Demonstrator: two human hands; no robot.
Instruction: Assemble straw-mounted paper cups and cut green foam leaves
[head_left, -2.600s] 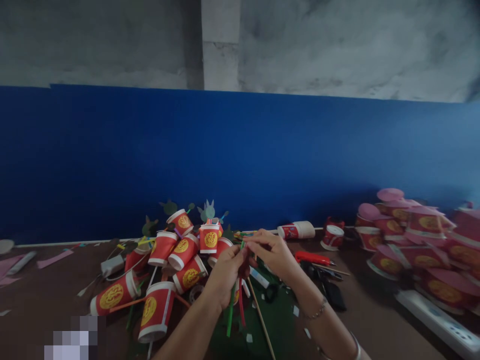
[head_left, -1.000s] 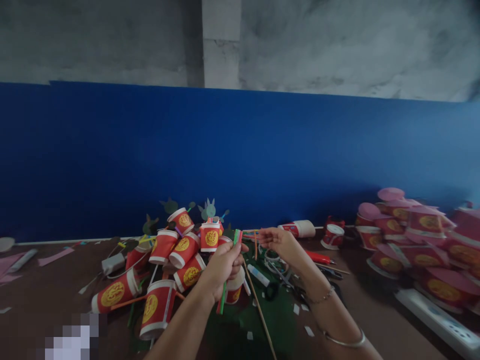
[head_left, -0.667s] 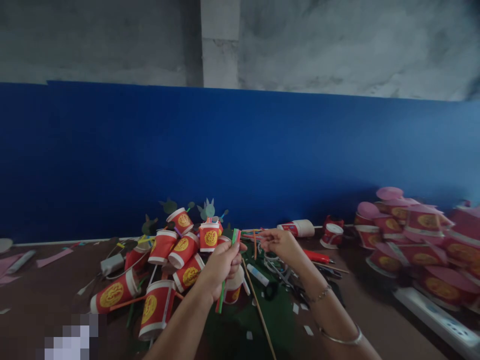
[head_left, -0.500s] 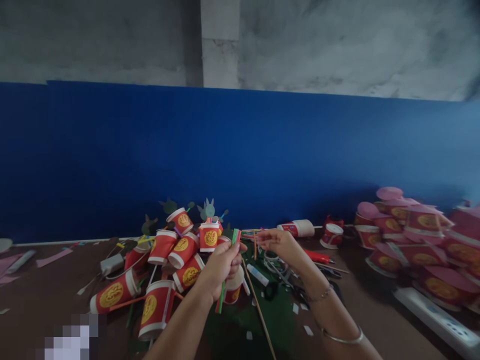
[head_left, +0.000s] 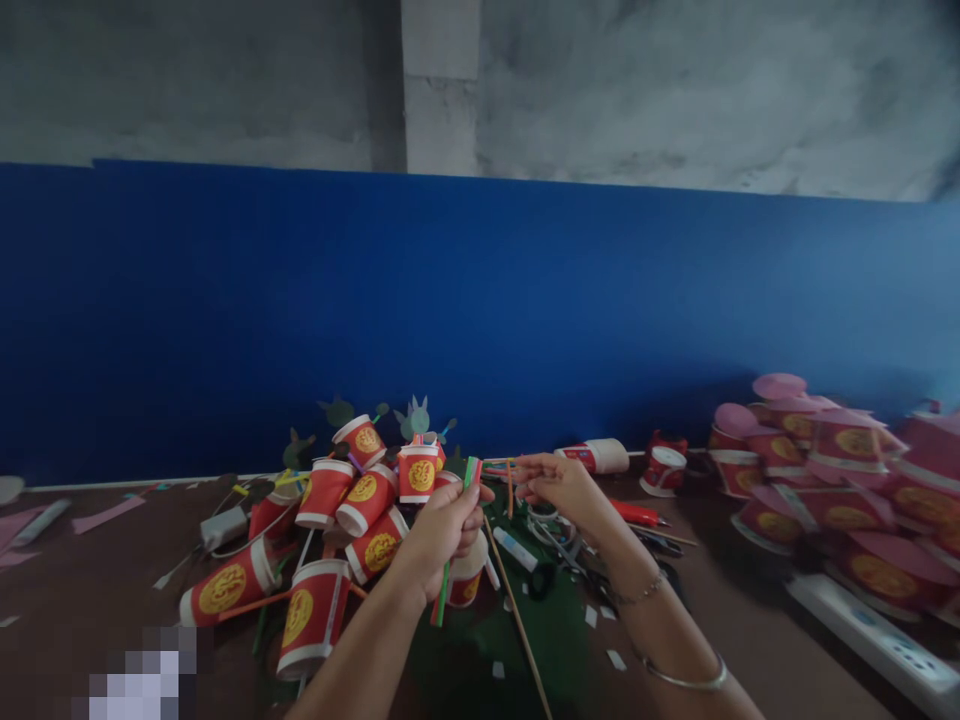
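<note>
My left hand (head_left: 450, 525) is closed around green and red straws (head_left: 441, 603), whose ends stick out above the thumb and below the fist. To its right, my right hand (head_left: 559, 482) is held over the table with its fingers stretched out toward the left. I see nothing in its grip. Close to those fingertips is an orange straw (head_left: 511, 490). A paper cup (head_left: 466, 575) stands partly hidden behind my left hand. Just left of it lies a pile of red paper cups (head_left: 365, 500) with gold emblems, some joined by straws.
A glue stick (head_left: 515, 549), a thin wooden stick (head_left: 519, 625), scissors and paper scraps lie on a green mat (head_left: 547, 655). Cups with pink paper (head_left: 847, 445) are heaped at right, behind a white power strip (head_left: 874, 630). A blue panel (head_left: 480, 300) stands at the back.
My right hand has shifted very slightly to the right. My left hand and the straws stay in place.
</note>
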